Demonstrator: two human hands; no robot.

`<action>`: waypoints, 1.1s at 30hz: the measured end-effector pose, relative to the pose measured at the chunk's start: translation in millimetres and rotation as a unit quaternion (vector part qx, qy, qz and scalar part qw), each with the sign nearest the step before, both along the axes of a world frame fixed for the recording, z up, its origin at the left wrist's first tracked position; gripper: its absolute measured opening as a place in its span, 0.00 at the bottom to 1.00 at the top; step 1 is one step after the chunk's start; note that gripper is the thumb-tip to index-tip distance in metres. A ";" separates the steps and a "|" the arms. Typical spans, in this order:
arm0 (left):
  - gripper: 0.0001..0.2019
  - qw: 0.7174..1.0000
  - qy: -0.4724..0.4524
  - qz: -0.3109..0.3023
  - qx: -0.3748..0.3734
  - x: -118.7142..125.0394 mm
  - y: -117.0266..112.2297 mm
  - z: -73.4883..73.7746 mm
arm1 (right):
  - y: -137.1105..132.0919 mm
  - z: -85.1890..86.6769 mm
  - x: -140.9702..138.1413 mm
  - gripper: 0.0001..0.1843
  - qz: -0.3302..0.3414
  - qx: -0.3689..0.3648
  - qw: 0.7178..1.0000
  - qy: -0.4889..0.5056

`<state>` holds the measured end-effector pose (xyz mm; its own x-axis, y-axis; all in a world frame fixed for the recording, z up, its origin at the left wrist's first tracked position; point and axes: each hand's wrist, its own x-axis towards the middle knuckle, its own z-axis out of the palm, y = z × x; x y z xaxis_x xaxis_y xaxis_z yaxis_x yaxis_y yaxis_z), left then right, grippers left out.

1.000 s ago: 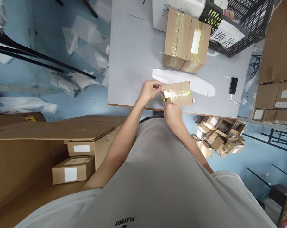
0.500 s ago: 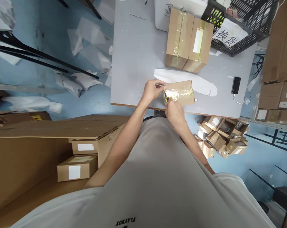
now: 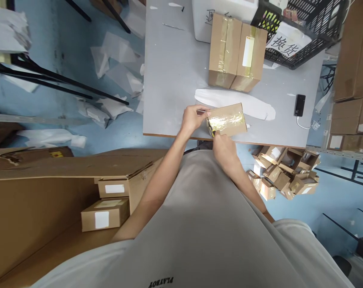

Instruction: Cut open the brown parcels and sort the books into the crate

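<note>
A small cardboard box (image 3: 229, 125) with shiny clear tape across its top lies near the front edge of the table. My left hand (image 3: 193, 119) grips its far left corner, fingers closed. In my closed right hand (image 3: 225, 150) is a yellow and black utility knife (image 3: 212, 130), held against the left end of the box. Its blade is too small to make out. Just behind the box lies a long strip of white paper (image 3: 235, 103).
Two taped cartons (image 3: 225, 50) and a black plastic crate (image 3: 301, 56) stand farther back on the table (image 3: 169, 80). A phone (image 3: 299, 105) with a white cable lies right. Opened boxes (image 3: 285, 170) are heaped on the floor. A large carton (image 3: 34, 212) holding boxes is at my left.
My right hand and the knife have moved a little toward me along the left end of the box. My left hand keeps its hold. The whole view has shifted slightly.
</note>
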<state>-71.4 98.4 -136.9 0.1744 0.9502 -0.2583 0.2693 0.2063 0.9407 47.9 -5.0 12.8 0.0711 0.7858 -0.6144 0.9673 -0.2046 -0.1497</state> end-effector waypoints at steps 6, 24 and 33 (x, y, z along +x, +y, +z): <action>0.09 0.998 0.049 0.020 0.018 2.5 -2.8 9.6 | 6.8 10.4 -8.4 0.27 0.025 -0.027 0.999 -0.037; 0.15 0.999 0.010 -0.013 0.036 -7.2 -2.8 -3.5 | -7.1 -64.8 140.0 0.20 -0.358 0.169 0.909 0.134; 0.47 0.993 -0.053 -0.105 0.018 -72.7 -22.0 -5.8 | -30.2 -91.6 80.2 0.25 -0.349 0.211 0.885 0.225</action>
<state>-144.1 76.4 -142.7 0.3944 0.8980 -0.1951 0.2023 0.1222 0.9717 128.1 -35.1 -78.8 0.4520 0.8137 -0.3654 0.4507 -0.5618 -0.6937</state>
